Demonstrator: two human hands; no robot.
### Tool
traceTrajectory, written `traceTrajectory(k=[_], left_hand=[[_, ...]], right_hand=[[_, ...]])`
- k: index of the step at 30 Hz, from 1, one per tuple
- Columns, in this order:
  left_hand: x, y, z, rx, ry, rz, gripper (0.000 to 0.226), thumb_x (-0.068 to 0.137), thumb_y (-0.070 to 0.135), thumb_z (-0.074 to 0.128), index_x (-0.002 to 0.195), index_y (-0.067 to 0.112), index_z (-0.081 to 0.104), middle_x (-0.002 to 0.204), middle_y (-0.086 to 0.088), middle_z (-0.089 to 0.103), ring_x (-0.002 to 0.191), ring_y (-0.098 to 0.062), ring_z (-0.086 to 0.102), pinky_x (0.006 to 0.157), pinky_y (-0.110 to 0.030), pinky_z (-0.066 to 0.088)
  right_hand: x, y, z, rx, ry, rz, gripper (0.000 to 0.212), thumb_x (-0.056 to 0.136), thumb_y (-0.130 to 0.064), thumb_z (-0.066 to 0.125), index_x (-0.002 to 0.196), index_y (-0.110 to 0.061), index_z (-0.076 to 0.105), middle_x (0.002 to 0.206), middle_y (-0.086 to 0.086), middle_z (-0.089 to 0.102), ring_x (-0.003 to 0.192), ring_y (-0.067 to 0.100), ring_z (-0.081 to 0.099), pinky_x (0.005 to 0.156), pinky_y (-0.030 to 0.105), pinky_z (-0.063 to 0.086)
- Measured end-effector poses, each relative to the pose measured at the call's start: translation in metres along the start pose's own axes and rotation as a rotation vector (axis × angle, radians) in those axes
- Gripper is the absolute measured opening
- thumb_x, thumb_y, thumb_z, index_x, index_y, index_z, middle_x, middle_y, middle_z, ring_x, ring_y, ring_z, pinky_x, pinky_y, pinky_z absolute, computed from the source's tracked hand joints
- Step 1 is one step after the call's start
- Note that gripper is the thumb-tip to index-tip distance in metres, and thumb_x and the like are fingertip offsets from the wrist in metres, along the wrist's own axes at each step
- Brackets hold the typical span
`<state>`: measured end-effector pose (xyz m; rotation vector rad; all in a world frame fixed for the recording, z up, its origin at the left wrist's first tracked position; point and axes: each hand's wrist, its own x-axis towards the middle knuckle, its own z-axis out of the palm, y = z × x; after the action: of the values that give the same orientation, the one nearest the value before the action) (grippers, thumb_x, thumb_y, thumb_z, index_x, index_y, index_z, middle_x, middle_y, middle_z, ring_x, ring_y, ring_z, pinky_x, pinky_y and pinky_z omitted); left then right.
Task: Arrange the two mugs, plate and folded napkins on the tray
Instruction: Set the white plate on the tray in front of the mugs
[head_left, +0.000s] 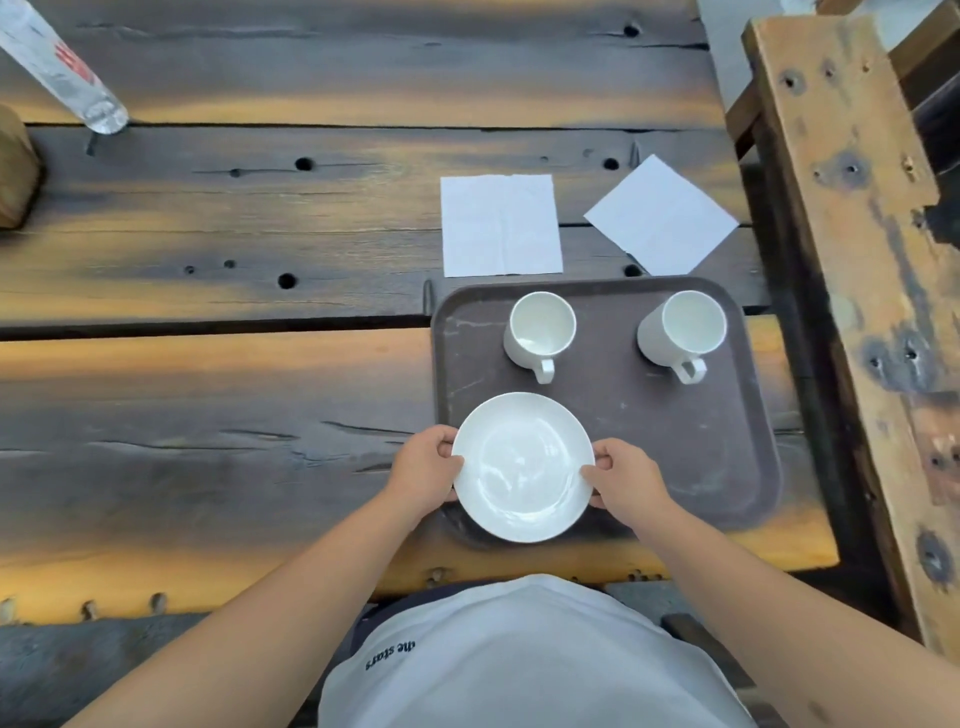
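Observation:
A brown tray (717, 447) lies on the wooden table near its front right edge. Two white mugs stand upright at the tray's far side, one on the left (540, 332) and one on the right (680, 332), both handles pointing toward me. A white plate (522, 467) is over the tray's near left corner. My left hand (423, 470) grips its left rim and my right hand (626, 480) grips its right rim. Two white napkins lie flat on the table beyond the tray, one square-on (501, 224) and one turned diagonally (661, 215).
A clear plastic bottle (62, 67) lies slanted at the far left, beside a brown object (15, 171) at the left edge. A rough wooden beam (852, 218) runs along the right side of the table. The dark plank tabletop (218, 405) stretches left of the tray.

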<state>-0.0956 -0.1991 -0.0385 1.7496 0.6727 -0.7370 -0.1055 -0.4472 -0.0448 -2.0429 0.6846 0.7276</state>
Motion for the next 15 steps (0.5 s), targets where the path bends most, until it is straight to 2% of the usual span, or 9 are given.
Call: traceTrajectory(k=[6,10,15], left_hand=[[0.014,0.005,0.025,0.106,0.028,0.016,0.030,0.089,-0.003,0.050,0.091,0.022,0.066,0.090,-0.009,0.068,0.086,-0.023,0.067,0.062,-0.039,0.062],[0.020,0.006,0.031,0.176,0.058,0.019,0.029,0.088,-0.001,0.050,0.093,0.023,0.066,0.091,-0.009,0.068,0.087,-0.026,0.066,0.063,-0.044,0.062],[0.023,0.004,0.034,0.267,0.100,0.022,0.030,0.087,-0.001,0.050,0.094,0.024,0.063,0.087,-0.008,0.065,0.089,-0.029,0.064,0.078,-0.051,0.058]], right_hand=[[0.020,0.009,-0.021,-0.052,-0.021,-0.025,0.014,0.091,-0.008,0.058,0.096,-0.020,0.063,0.090,0.004,0.066,0.083,0.019,0.064,0.067,0.033,0.060],[0.033,0.009,-0.025,-0.098,-0.056,-0.051,0.014,0.090,-0.009,0.058,0.095,-0.022,0.063,0.088,0.002,0.067,0.079,0.017,0.064,0.063,0.029,0.060],[0.043,0.008,-0.023,-0.152,-0.077,-0.072,0.018,0.088,-0.008,0.057,0.088,-0.026,0.061,0.082,0.002,0.066,0.073,0.018,0.065,0.066,0.035,0.061]])
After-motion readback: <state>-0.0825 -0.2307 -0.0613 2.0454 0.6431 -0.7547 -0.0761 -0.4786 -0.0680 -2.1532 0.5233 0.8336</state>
